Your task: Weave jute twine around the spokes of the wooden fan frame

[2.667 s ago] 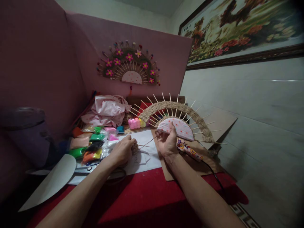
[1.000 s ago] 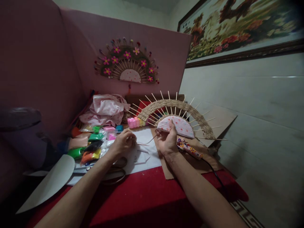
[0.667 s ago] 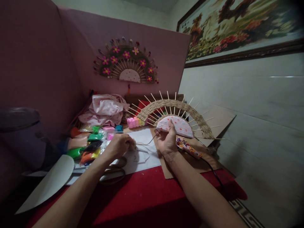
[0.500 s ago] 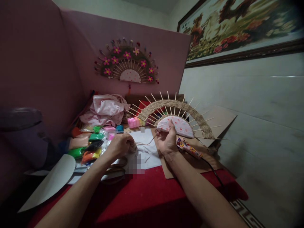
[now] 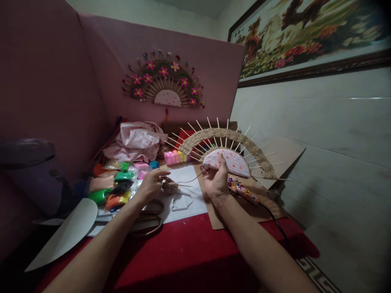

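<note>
My right hand (image 5: pixel 215 180) is closed on a half-round woven fan (image 5: pixel 226 162), thumb on the front of its white, red-dotted centre and fingers behind. Thin sticks radiate from that centre through a band of woven twine (image 5: pixel 214 133). A loose strand of twine (image 5: pixel 189 181) runs left from the fan's lower left corner. My left hand (image 5: pixel 152 185) is over the white paper with its fingers stretched out, beside a small bundle of twine (image 5: pixel 170 187). Below that hand lie the large handles of a pair of scissors (image 5: pixel 152 219), partly hidden by my left forearm.
Bags of coloured clay (image 5: pixel 124 176) and crumpled pink cloth (image 5: pixel 139 140) lie left. A flower-patterned tool with a cord (image 5: pixel 244 191) rests on cardboard (image 5: pixel 215 217). A white half-disc (image 5: pixel 69 234) overhangs the red tablecloth (image 5: pixel 183 252). A decorated fan (image 5: pixel 165 79) hangs behind.
My left hand has shifted slightly left and its fingers have straightened, leaving the twine bundle on the paper. The fan in my right hand has moved slightly right.
</note>
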The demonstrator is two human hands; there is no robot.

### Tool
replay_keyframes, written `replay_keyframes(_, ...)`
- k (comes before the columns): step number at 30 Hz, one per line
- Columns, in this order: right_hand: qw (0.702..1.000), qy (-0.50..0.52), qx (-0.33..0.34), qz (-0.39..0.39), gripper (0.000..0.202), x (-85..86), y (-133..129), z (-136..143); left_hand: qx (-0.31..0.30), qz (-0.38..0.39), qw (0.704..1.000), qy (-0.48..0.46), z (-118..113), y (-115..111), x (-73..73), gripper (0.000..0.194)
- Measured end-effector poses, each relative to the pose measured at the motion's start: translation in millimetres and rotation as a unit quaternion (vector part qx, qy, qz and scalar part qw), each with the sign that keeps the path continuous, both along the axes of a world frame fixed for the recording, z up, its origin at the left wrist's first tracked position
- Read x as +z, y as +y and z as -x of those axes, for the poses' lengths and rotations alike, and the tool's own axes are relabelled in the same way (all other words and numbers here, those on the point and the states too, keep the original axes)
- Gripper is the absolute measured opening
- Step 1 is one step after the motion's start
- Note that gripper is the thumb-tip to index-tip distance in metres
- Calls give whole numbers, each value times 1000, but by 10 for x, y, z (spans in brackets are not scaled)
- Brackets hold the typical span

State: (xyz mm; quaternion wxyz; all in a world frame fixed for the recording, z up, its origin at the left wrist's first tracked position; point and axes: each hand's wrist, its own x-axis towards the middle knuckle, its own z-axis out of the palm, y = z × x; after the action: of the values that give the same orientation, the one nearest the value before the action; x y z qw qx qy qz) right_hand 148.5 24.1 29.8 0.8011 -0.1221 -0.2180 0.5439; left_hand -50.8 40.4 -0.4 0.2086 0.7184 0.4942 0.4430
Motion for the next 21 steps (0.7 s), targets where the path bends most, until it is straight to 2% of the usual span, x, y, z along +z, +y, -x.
replay_keyframes(2,1000,9,2,-2,20,6,-3,0,42,31,994,-101,-13,-27,74,36)
replay_keyframes(6,1000,12,3,-2,20,10,-9,4,38,71,961,-266,-13,-49,170,33)
replay_keyframes(9,1000,13,-3,-3,20,16,-10,-1,46,57,937,-341,8,-32,200,31)
replay_keyframes(12,999,22,-29,8,19,25,-2,-27,86,36,917,-387,41,-1,222,25)
replay_keyframes(14,998,27,-48,15,19,30,8,-48,100,8,912,-398,61,16,235,21)
replay_keyframes(17,998,26,-59,14,18,30,19,-62,54,-24,922,-382,87,43,225,23)
replay_keyframes(19,998,19,-56,7,19,27,17,-55,34,-19,946,-321,109,77,184,26)
replay_keyframes(21,999,8,-51,7,19,24,10,-39,55,-8,977,-204,138,122,126,26)
